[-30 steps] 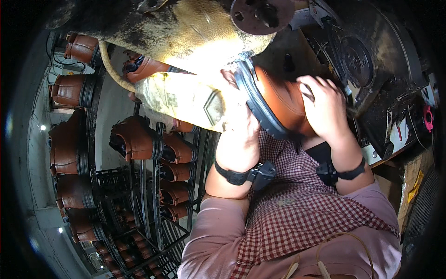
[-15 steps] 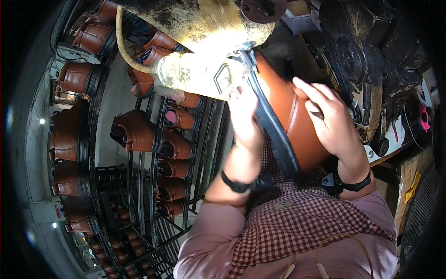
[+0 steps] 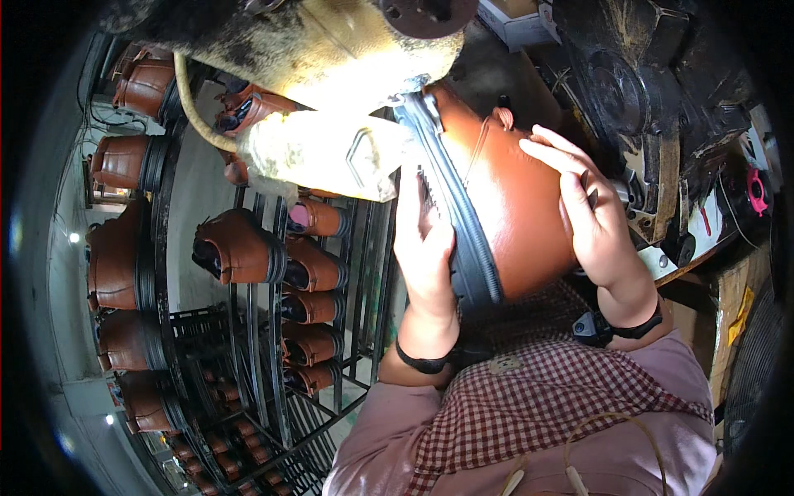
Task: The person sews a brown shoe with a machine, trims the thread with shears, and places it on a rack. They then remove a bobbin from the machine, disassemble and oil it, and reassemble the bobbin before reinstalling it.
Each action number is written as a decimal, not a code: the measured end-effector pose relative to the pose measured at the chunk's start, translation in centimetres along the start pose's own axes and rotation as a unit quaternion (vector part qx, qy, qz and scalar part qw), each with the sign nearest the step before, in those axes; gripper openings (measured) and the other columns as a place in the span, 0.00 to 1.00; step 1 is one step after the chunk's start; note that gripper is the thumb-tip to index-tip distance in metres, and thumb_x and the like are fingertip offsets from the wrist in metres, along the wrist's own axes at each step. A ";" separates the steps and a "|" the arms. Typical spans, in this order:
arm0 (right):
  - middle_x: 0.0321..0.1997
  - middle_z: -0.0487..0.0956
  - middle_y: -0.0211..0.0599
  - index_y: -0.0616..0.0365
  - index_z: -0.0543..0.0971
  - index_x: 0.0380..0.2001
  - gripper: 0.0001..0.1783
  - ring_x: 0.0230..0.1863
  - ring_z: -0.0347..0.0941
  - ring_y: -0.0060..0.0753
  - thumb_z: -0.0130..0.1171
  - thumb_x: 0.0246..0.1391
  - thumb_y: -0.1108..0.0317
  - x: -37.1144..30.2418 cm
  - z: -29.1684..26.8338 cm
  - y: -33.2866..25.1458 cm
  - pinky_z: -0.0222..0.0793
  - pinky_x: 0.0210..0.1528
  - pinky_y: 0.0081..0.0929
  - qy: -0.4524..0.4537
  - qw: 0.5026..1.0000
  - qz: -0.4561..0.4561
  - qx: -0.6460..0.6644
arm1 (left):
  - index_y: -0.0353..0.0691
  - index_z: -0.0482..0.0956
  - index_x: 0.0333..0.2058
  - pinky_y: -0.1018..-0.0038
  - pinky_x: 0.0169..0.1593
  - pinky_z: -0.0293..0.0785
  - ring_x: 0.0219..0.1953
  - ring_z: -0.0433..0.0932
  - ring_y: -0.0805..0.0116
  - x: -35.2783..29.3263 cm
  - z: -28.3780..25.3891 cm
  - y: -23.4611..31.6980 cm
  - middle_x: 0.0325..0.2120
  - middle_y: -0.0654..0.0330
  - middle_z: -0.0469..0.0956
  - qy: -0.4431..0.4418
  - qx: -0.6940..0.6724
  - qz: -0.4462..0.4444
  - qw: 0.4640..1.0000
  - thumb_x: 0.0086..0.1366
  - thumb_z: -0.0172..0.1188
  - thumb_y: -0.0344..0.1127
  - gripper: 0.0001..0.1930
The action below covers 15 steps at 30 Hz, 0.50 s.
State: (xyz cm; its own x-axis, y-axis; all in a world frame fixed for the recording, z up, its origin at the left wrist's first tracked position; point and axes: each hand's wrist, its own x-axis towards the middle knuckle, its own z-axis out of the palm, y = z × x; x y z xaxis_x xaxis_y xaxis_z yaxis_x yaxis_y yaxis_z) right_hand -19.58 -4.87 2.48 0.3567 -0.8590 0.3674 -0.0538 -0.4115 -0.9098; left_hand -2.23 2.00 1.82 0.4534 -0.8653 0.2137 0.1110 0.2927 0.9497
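Note:
A brown leather shoe (image 3: 517, 211) with a thick black sole (image 3: 467, 223) is tilted on its side between my hands, its sole turned left. Its far end meets the underside of a worn, pale machine head (image 3: 364, 50), under a bright light; the contact point is lost in glare. My left hand (image 3: 423, 252) is pressed against the sole, thumb along its edge. My right hand (image 3: 583, 198) curves round the leather upper from the right, fingertips on the leather. Something small and dark shows between its fingers, too small to name. Beside my left fingers hangs a plastic-wrapped lamp-like part (image 3: 322, 153).
Black metal racks (image 3: 277, 364) on the left carry several brown shoes (image 3: 240, 246). A dark, greasy machine (image 3: 628, 107) stands at the right, near a white worktop (image 3: 703, 240) with a pink round object (image 3: 756, 192). A white box (image 3: 519, 25) sits at the back.
The shoe has turned, its seam and small leather tab moving up and left. My left hand has slid lower along the sole. My right hand now lies closer round the upper.

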 end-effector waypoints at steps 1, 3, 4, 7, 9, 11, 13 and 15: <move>0.58 0.71 0.48 0.62 0.74 0.51 0.18 0.55 0.70 0.38 0.39 0.64 0.71 -0.1 0.1 0.2 0.62 0.55 0.28 -0.005 1.000 -0.022 -0.019 | 0.28 0.50 0.64 0.67 0.63 0.56 0.61 0.62 0.60 -0.1 -0.2 0.5 0.61 0.48 0.59 -0.047 -0.052 -0.049 0.996 0.59 0.52 0.45 0.40; 0.59 0.70 0.47 0.60 0.73 0.52 0.18 0.58 0.68 0.39 0.38 0.64 0.71 -0.2 0.1 0.5 0.58 0.59 0.30 -0.010 0.998 -0.043 -0.038 | 0.27 0.51 0.63 0.69 0.63 0.56 0.61 0.63 0.61 0.7 0.0 1.0 0.61 0.49 0.60 -0.010 -0.003 -0.055 0.998 0.60 0.51 0.44 0.38; 0.60 0.70 0.46 0.58 0.73 0.53 0.19 0.58 0.68 0.39 0.37 0.64 0.70 -0.2 0.1 0.6 0.54 0.61 0.34 -0.013 0.995 -0.055 -0.080 | 0.27 0.51 0.63 0.69 0.63 0.56 0.61 0.63 0.61 1.3 -0.4 1.1 0.61 0.49 0.60 -0.010 -0.002 -0.056 0.998 0.60 0.51 0.44 0.38; 0.62 0.68 0.43 0.52 0.71 0.56 0.21 0.59 0.67 0.39 0.35 0.64 0.67 -0.4 0.3 1.0 0.45 0.65 0.42 -0.020 0.986 -0.060 -0.154 | 0.27 0.53 0.63 0.70 0.63 0.56 0.60 0.63 0.63 3.2 -0.9 1.4 0.60 0.49 0.62 -0.062 0.045 -0.036 0.996 0.61 0.50 0.43 0.36; 0.63 0.67 0.41 0.50 0.70 0.57 0.22 0.60 0.66 0.38 0.34 0.64 0.67 -0.3 0.6 1.3 0.41 0.66 0.45 -0.022 0.981 -0.052 -0.188 | 0.26 0.56 0.62 0.72 0.62 0.57 0.59 0.64 0.65 3.9 -0.4 1.7 0.59 0.49 0.64 -0.035 0.043 -0.007 0.998 0.62 0.49 0.39 0.32; 0.64 0.67 0.39 0.49 0.69 0.58 0.22 0.60 0.66 0.36 0.34 0.64 0.67 -0.1 0.8 1.7 0.42 0.65 0.46 -0.003 0.978 -0.054 -0.203 | 0.26 0.58 0.61 0.73 0.61 0.59 0.58 0.66 0.66 5.0 -1.5 1.5 0.58 0.49 0.65 -0.052 0.110 0.022 0.992 0.62 0.47 0.35 0.30; 0.64 0.66 0.39 0.50 0.68 0.59 0.23 0.59 0.66 0.35 0.34 0.64 0.68 0.0 0.9 2.7 0.42 0.65 0.45 0.000 0.976 -0.056 -0.209 | 0.26 0.61 0.59 0.73 0.60 0.59 0.56 0.67 0.66 5.5 -0.6 2.1 0.56 0.50 0.67 -0.034 0.133 0.025 0.990 0.63 0.46 0.32 0.27; 0.64 0.66 0.38 0.50 0.67 0.60 0.23 0.59 0.66 0.34 0.34 0.64 0.68 0.2 0.9 3.6 0.42 0.66 0.44 0.001 0.976 -0.059 -0.212 | 0.28 0.64 0.57 0.72 0.61 0.58 0.55 0.67 0.65 5.3 0.0 2.9 0.53 0.52 0.68 0.004 0.134 -0.071 0.988 0.65 0.47 0.34 0.23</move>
State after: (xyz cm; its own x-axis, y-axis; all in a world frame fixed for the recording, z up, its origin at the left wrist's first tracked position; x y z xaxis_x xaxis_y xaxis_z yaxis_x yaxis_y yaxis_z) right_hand -18.90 -6.25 -0.91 0.3813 -0.7982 0.4663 -0.3928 -0.5965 -0.6999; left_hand 0.55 -1.72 5.71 0.4567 -0.8865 0.0736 -0.0637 0.0499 0.9967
